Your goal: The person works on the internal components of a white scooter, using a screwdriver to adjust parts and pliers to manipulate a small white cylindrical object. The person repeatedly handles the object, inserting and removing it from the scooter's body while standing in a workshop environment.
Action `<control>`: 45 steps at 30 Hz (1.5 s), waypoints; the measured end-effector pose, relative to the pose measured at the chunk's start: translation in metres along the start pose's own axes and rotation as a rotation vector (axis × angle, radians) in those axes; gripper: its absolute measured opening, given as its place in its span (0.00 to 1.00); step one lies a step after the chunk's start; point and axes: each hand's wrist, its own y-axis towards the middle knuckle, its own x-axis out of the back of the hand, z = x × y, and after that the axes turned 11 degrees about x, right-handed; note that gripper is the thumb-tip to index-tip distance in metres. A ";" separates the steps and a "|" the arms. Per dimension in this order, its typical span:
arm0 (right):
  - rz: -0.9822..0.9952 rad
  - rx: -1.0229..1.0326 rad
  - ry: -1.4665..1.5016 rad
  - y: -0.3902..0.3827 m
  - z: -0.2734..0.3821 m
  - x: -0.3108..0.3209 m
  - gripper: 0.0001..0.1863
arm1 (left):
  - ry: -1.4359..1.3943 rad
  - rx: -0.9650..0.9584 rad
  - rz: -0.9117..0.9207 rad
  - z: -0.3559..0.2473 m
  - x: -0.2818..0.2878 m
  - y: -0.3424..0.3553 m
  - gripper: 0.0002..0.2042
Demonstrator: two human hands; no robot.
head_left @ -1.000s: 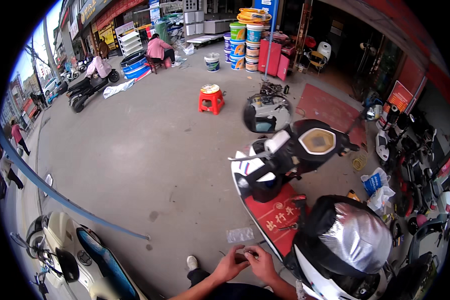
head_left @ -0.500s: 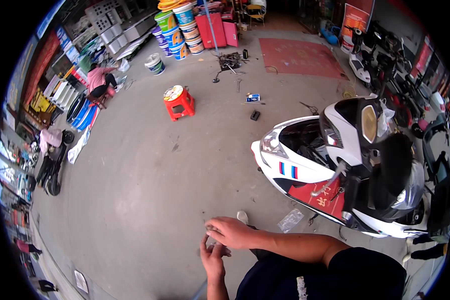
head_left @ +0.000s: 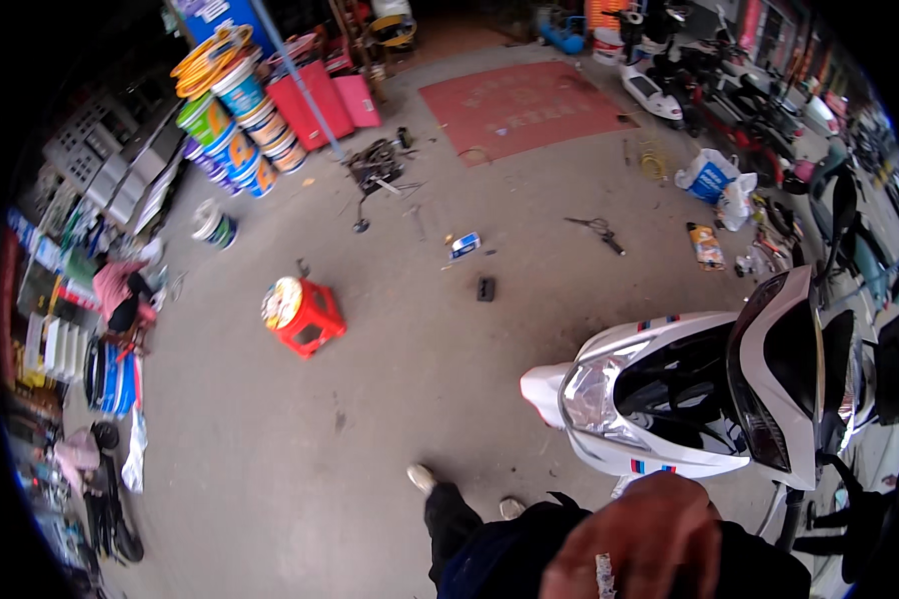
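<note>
A blurred hand, seemingly my right hand (head_left: 659,529), is close in front of my dark shirt at the lower edge. Its fingers are smeared, so I cannot make out whether it holds anything. My left hand does not show clearly. Just beyond the blurred hand stands a white motor scooter (head_left: 669,454) with red and blue stripes, its front pointing left. The scooter's dark front opening (head_left: 679,394) faces up. I cannot tell whether the hand touches the scooter.
A red stool (head_left: 315,319) stands left of centre on the concrete. A small black block (head_left: 485,290), a blue-white box (head_left: 465,246) and a dark tool (head_left: 597,234) lie ahead. Stacked buckets (head_left: 235,150) stand far left; a person in pink (head_left: 120,290) sits at the left.
My view has shifted and turned; the stool sits lower and the scooter's front is closer. My two hands, together before, have parted from that place; one blurred hand is now by my chest.
</note>
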 end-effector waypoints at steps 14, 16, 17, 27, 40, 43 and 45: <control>-0.272 0.568 -0.927 0.046 0.043 0.254 0.45 | 1.212 -1.418 0.599 -0.628 -0.692 -0.321 0.12; -0.410 0.637 -1.017 0.025 0.070 0.276 0.45 | 1.247 -1.538 0.723 -0.617 -0.815 -0.418 0.13; -0.511 0.651 -1.093 0.015 0.082 0.286 0.46 | 1.377 -1.609 0.750 -0.573 -0.866 -0.475 0.14; -2.127 1.013 -0.888 -0.403 0.224 0.493 0.23 | 2.120 -1.766 0.681 -0.360 -1.170 -0.489 0.14; -2.984 -1.064 0.014 -0.671 -0.113 0.473 0.15 | 2.572 -2.387 0.136 -0.028 -1.634 -0.222 0.24; -3.048 -0.916 0.261 -0.667 -0.156 0.502 0.14 | 2.559 -2.396 0.219 0.032 -1.676 -0.200 0.23; -3.104 -0.807 0.351 -0.665 -0.165 0.518 0.15 | 2.634 -2.389 0.143 0.057 -1.675 -0.175 0.21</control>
